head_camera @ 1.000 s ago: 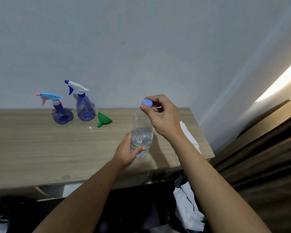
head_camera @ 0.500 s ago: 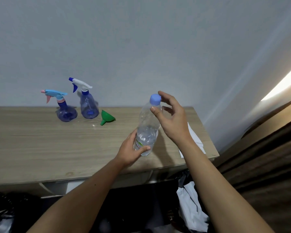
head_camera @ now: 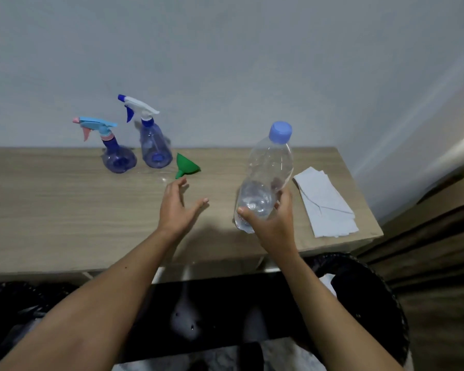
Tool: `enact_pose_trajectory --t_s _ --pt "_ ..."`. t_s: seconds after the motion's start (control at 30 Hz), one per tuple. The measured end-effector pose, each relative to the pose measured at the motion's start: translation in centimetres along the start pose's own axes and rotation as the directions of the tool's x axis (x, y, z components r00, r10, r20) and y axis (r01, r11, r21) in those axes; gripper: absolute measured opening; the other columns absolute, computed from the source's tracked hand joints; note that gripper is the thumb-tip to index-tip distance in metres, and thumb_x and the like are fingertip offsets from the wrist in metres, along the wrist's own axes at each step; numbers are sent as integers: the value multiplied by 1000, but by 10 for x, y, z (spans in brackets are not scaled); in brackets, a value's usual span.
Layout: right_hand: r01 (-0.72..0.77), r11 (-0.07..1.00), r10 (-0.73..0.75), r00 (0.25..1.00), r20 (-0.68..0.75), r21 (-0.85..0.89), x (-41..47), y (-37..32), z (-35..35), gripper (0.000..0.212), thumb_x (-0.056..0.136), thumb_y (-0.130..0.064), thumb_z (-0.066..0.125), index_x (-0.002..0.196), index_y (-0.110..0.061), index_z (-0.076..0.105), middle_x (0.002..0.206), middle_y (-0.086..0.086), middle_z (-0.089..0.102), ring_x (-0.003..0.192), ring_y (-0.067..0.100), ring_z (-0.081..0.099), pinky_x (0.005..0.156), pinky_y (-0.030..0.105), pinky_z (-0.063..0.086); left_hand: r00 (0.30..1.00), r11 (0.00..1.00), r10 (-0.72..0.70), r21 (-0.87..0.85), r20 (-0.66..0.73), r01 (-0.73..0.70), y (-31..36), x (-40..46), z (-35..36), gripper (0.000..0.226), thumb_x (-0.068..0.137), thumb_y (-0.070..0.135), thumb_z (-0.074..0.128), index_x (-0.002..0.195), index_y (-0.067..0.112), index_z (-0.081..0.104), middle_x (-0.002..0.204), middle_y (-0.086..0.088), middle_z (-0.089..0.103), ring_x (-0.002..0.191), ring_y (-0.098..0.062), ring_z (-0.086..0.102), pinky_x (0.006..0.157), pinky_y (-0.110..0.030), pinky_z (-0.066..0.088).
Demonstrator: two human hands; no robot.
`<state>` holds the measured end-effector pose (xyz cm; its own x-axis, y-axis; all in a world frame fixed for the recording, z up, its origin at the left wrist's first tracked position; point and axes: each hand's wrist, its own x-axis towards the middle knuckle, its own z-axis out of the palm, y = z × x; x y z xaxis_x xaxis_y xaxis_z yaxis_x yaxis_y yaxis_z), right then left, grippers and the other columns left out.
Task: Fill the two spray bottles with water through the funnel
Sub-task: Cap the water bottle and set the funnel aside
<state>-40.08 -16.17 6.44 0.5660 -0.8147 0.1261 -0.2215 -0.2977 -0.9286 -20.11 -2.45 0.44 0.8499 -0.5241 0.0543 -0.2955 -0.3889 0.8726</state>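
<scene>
The right hand (head_camera: 275,223) has its fingers (head_camera: 284,195) and thumb wrapped around the lower body of a clear plastic water bottle with a pale blue screw cap (head_camera: 265,180), tilted slightly and low over the front right part of the pale wooden desk (head_camera: 51,204); whether its base touches the surface cannot be told. The cap is on, and the bottle looks roughly a third full. The left hand (head_camera: 176,207) holds nothing, fingers spread apart, stretched toward the small green plastic funnel (head_camera: 186,166), which lies on its side near the back edge of the desk, just beyond the fingertips.

Just left of the funnel stand the two translucent blue spray bottles, both with trigger heads on: a taller one with a white and blue head (head_camera: 152,140) and a squat round one with a light blue and pink head (head_camera: 113,151). A folded white paper towel (head_camera: 324,202) lies near the right edge.

Nothing has been poured. The likely troubles: a hasty reach could knock the funnel against the light, seemingly empty spray bottles and topple them, and squeezing the thin bottle while uncapping it one-handed could slop water onto the desk. Both trigger heads must come off first.
</scene>
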Motion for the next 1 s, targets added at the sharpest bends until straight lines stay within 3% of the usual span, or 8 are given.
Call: enact_pose_trajectory --t_s 0.1,0.27,0.43,0.6,0.77,0.87,0.93,1.0 --pt "8 1000 -7 1000 -27 26 5 8 8 94 62 -37 98 138 -27 44 130 -3 59 119 13 63 101 41 57 997 999 -27 19 -74 28 -6 25 -4 90 81 39 93 153 11 47 146 -8 51 133 -17 54 115 -33 44" --pt "63 997 -61 996 -67 32 13 24 16 94 65 -36 99 139 -23 44 132 -1 62 121 17 64 102 44 56 991 996 -83 -29 -107 80 -14 67 6 102 74 46 95 156 14 44 150 -5 51 136 -17 56 118 -42 48" --pt "106 994 -103 990 -101 24 18 29 22 95 68 -23 100 142 -26 42 133 -15 58 124 0 59 101 19 47 984 993 -113 -49 -137 107 -25 101 15 105 74 54 92 158 14 43 154 -4 54 140 -18 54 119 -42 46" --pt "125 992 -120 987 -110 32 28 27 33 92 69 -33 98 143 -25 44 134 -3 61 125 18 63 103 42 56 983 991 -109 -90 -151 96 -35 113 21 95 76 48 93 154 15 50 146 -5 61 131 -17 60 114 -41 51" --pt "149 988 -145 985 -89 42 51 14 48 87 71 -27 99 140 -26 45 129 -12 61 120 6 63 97 23 53 988 998 -59 -38 -141 54 -36 119 15 91 75 44 95 151 17 53 143 0 60 127 -15 59 113 -35 51" --pt "155 986 -152 986 -62 53 72 10 58 82 73 -23 98 137 -29 46 124 -32 60 118 -1 63 96 20 52 992 1000 -15 16 -122 17 -34 126 9 88 71 44 95 147 21 58 132 6 58 124 -16 60 110 -37 52" --pt "144 988 -141 989 -47 64 86 8 65 79 73 -25 98 135 -28 49 124 -30 62 117 5 65 99 31 56 995 999 15 43 -97 -11 -32 132 5 87 69 43 96 145 22 60 130 5 59 124 -18 61 110 -40 52" --pt "136 988 -133 990 -39 74 100 6 73 80 72 -28 98 137 -22 51 128 -14 66 117 12 68 100 44 57 997 991 64 119 -36 -60 -28 137 1 89 71 41 96 149 20 59 137 -1 59 129 -19 58 116 -36 46"
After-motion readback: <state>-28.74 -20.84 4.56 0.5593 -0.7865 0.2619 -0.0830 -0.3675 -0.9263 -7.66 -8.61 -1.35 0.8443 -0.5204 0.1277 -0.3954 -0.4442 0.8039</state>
